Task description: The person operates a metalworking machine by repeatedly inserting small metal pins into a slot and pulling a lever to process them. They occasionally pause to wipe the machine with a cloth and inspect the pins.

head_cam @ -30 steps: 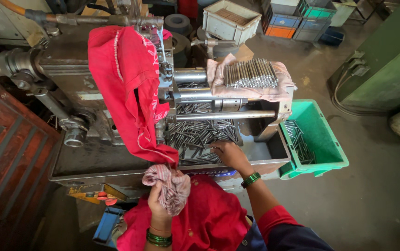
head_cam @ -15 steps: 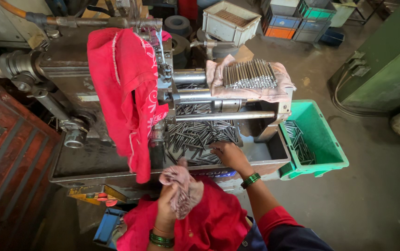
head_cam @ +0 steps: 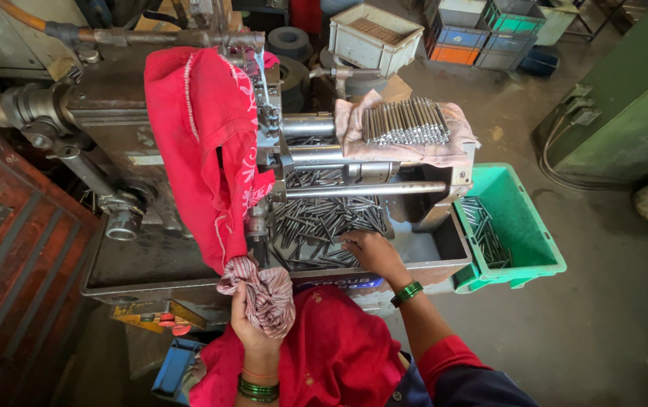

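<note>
My left hand [head_cam: 252, 320]: fingers curled tight round bunched striped pink-grey rag [head_cam: 263, 290], held at front edge of grey metal machine tray [head_cam: 143, 260], just below hanging red cloth [head_cam: 203, 143]. My right hand [head_cam: 369, 250]: fingers bent down, tips touching loose dark steel pins [head_cam: 320, 222] heaped in tray; actual pinch not discernible. Sorted pins on pale cloth [head_cam: 407, 124] above. Green plastic crate [head_cam: 512, 226] right of tray, some pins inside.

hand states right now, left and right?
Left hand: closed, holding a striped rag.
Right hand: fingers down on the loose metal rods in the tray; grip cannot be told.
</note>
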Motion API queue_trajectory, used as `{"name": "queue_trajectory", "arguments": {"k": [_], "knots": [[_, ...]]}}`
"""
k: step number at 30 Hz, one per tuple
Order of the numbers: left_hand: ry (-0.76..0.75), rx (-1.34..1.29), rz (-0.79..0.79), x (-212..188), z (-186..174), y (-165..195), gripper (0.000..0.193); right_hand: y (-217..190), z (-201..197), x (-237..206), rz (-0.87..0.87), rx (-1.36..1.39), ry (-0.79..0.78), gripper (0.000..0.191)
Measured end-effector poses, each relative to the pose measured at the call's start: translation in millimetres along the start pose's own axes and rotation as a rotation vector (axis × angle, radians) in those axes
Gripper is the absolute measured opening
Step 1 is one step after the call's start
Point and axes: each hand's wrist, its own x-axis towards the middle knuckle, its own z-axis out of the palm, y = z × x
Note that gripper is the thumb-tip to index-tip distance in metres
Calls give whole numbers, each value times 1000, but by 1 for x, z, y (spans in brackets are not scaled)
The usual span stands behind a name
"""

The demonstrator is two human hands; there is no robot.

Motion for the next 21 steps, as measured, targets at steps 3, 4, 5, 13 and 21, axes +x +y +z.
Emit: {"name": "queue_trajectory", "arguments": {"k": [3,4,5,13,21], "knots": [[-39,-29,-7,1,-1,0,47,0,0,0,-8,-2,4,23],[-34,-29,-2,1,-2,0,47,0,0,-1,-1,-3,4,23],[-29,-30,4,1,-3,0,47,0,0,-1,5,-3,6,23],[-43,-19,46,3,-8,-1,47,6,4,-1,18,-2,24,25],[-30,-22,13,7,-17,-2,48,22,11,0,61,23,48,25]]}}
